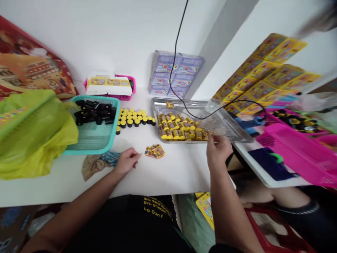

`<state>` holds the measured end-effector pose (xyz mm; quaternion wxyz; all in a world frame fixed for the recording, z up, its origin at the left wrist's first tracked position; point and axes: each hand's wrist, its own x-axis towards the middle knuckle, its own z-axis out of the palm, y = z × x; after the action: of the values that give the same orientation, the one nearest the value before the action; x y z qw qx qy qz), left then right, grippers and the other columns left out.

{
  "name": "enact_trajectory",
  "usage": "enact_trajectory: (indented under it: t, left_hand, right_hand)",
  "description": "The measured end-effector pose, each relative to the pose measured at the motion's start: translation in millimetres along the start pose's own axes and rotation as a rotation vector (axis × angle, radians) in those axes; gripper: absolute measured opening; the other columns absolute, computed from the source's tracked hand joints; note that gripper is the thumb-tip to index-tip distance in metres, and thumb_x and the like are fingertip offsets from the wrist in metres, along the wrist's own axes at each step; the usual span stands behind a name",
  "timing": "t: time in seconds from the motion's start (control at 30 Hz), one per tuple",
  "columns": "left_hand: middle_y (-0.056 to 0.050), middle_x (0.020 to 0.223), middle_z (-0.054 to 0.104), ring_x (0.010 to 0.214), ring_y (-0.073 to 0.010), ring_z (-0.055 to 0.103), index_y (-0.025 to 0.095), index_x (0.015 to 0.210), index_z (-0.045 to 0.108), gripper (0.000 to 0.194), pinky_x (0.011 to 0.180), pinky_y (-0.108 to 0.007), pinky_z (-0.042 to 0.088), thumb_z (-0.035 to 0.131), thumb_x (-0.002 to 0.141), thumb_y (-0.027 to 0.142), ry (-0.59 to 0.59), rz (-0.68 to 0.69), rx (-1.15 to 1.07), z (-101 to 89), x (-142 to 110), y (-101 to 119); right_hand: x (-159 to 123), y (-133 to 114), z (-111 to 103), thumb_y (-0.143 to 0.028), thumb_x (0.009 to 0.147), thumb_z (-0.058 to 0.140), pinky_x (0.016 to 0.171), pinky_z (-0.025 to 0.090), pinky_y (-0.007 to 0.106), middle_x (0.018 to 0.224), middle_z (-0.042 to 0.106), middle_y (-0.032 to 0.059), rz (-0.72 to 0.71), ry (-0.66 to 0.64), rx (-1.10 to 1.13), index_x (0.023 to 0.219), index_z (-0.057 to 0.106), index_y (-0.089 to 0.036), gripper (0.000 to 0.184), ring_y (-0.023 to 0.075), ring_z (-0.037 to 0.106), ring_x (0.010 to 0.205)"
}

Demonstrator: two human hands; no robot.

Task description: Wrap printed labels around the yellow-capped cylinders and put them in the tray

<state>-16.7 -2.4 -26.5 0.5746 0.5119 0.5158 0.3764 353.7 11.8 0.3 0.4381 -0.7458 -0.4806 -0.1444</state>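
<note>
My left hand (128,161) rests over the white table, fingers loosely curled together with nothing visible in them. Just right of it lies a small pile of printed yellow-and-orange labels (155,151). My right hand (219,150) is at the front edge of a metal tray (181,142), its thumb and fingers pinched; what they hold, if anything, is too small to make out. Rows of yellow-wrapped cylinders (175,125) fill the tray's left and front part. Behind the labels, several black cylinders with yellow tops (130,122) stand upright in a cluster.
A teal basket (96,140) holds black pieces, with a yellow-green bag (34,133) beside it. Purple boxes (171,72) and yellow boxes (263,73) stand stacked. A black cable (176,45) hangs across the tray. Pink baskets (297,151) and another person's leg (279,196) are at right.
</note>
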Motion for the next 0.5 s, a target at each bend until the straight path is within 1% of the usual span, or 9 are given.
enact_trajectory:
  t: [0.03, 0.1, 0.13, 0.17, 0.23, 0.3, 0.37, 0.43, 0.5]
  left_hand:
    - [0.005, 0.048, 0.048, 0.041, -0.0092, 0.042, 0.019, 0.062, 0.050, 0.034, 0.043, -0.023, 0.029, 0.066, 0.071, 0.047, 0.014, 0.052, 0.092, 0.5, 1, 1]
    - [0.005, 0.050, 0.047, 0.047, -0.0104, 0.044, 0.019, 0.059, 0.049, 0.035, 0.049, -0.024, 0.031, 0.066, 0.073, 0.046, 0.045, 0.168, 0.296, 6.3, 5, 5]
    - [0.004, 0.053, 0.048, 0.052, -0.0113, 0.045, 0.019, 0.058, 0.048, 0.035, 0.052, -0.025, 0.031, 0.067, 0.073, 0.045, 0.056, 0.222, 0.394, 11.8, 8, 8]
    - [0.003, 0.057, 0.050, 0.056, -0.0124, 0.047, 0.019, 0.060, 0.050, 0.034, 0.054, -0.025, 0.031, 0.067, 0.073, 0.045, 0.058, 0.266, 0.475, 18.6, 11, 11]
    - [0.001, 0.065, 0.056, 0.063, -0.0145, 0.051, 0.019, 0.067, 0.053, 0.030, 0.058, -0.026, 0.032, 0.069, 0.073, 0.044, 0.067, 0.303, 0.595, 34.2, 21, 16]
    - [-0.002, 0.073, 0.060, 0.070, -0.0174, 0.054, 0.019, 0.074, 0.056, 0.032, 0.060, -0.027, 0.033, 0.074, 0.069, 0.045, 0.091, 0.292, 0.705, 47.8, 33, 19]
    - [-0.004, 0.077, 0.062, 0.073, -0.0190, 0.055, 0.019, 0.074, 0.058, 0.030, 0.061, -0.027, 0.033, 0.076, 0.066, 0.041, 0.048, 0.263, 0.790, 56.0, 45, 18]
    - [-0.004, 0.074, 0.062, 0.071, -0.0188, 0.055, 0.018, 0.070, 0.059, 0.023, 0.061, -0.028, 0.034, 0.075, 0.067, 0.034, 0.035, 0.221, 0.803, 58.7, 54, 16]
    - [-0.002, 0.068, 0.060, 0.067, -0.0170, 0.054, 0.018, 0.065, 0.058, 0.021, 0.060, -0.027, 0.033, 0.075, 0.067, 0.030, 0.053, 0.198, 0.743, 57.9, 59, 14]
  right_hand:
    - [-18, -13, 0, -0.042, 0.082, 0.052, 0.066, 0.049, 0.034, 0.077, 0.063, 0.0075, -0.020, -0.036, 0.071, 0.082, 0.065, -0.015, 0.029, 0.0187, 0.057, 0.065]
    - [-53, -42, 2, -0.043, 0.082, 0.056, 0.062, 0.049, 0.030, 0.073, 0.062, 0.0037, -0.085, -0.202, 0.211, 0.078, 0.065, -0.018, 0.027, 0.0161, 0.056, 0.062]
    - [-70, -54, 4, -0.043, 0.083, 0.056, 0.061, 0.049, 0.029, 0.072, 0.062, 0.0028, -0.091, -0.272, 0.265, 0.077, 0.065, -0.019, 0.027, 0.0157, 0.056, 0.062]
    - [-84, -65, 7, -0.044, 0.083, 0.056, 0.060, 0.048, 0.029, 0.071, 0.061, 0.0025, -0.077, -0.319, 0.314, 0.075, 0.064, -0.019, 0.027, 0.0156, 0.056, 0.061]
    - [-104, -80, 14, -0.046, 0.082, 0.057, 0.060, 0.048, 0.029, 0.070, 0.062, 0.0028, -0.004, -0.384, 0.387, 0.072, 0.064, -0.020, 0.029, 0.0162, 0.057, 0.062]
    - [-114, -84, 21, -0.049, 0.080, 0.059, 0.060, 0.048, 0.030, 0.070, 0.063, 0.0034, 0.080, -0.410, 0.416, 0.071, 0.064, -0.020, 0.031, 0.0171, 0.058, 0.062]
    - [-118, -82, 27, -0.051, 0.078, 0.059, 0.062, 0.048, 0.031, 0.069, 0.064, 0.0036, 0.112, -0.437, 0.409, 0.070, 0.065, -0.019, 0.033, 0.0177, 0.058, 0.062]
    - [-119, -79, 31, -0.051, 0.079, 0.059, 0.063, 0.048, 0.032, 0.070, 0.064, 0.0035, 0.079, -0.470, 0.401, 0.070, 0.065, -0.020, 0.033, 0.0177, 0.057, 0.063]
    - [-121, -77, 33, -0.050, 0.080, 0.059, 0.064, 0.048, 0.032, 0.073, 0.064, 0.0034, 0.017, -0.492, 0.404, 0.072, 0.065, -0.020, 0.032, 0.0172, 0.057, 0.064]
